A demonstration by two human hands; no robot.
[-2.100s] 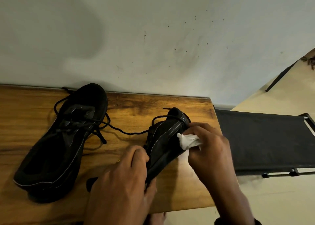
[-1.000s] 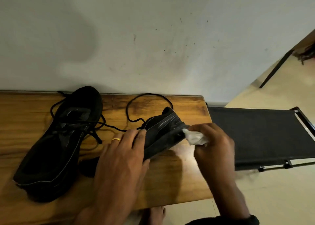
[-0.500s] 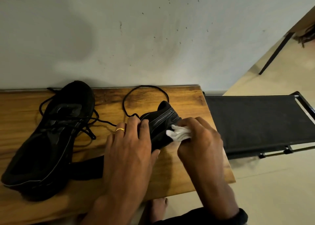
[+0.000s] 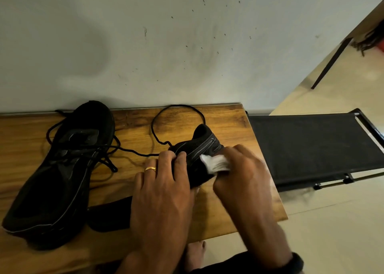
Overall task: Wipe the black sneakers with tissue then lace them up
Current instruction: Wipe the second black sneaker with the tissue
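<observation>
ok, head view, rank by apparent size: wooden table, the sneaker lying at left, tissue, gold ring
1. wooden table
2. sneaker at left
3. tissue
4. gold ring
The right hand hides part of the tissue, so only its visible part counts.

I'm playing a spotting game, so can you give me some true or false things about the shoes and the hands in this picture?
The right hand presses a white tissue against a black sneaker. True.

The left hand wears a gold ring. True.

Both sneakers are in the hands. False: the second sneaker lies alone on the wooden table, on the left.

The held sneaker's lace is tied in a bow. False: its lace trails in a loose loop on the table.
</observation>
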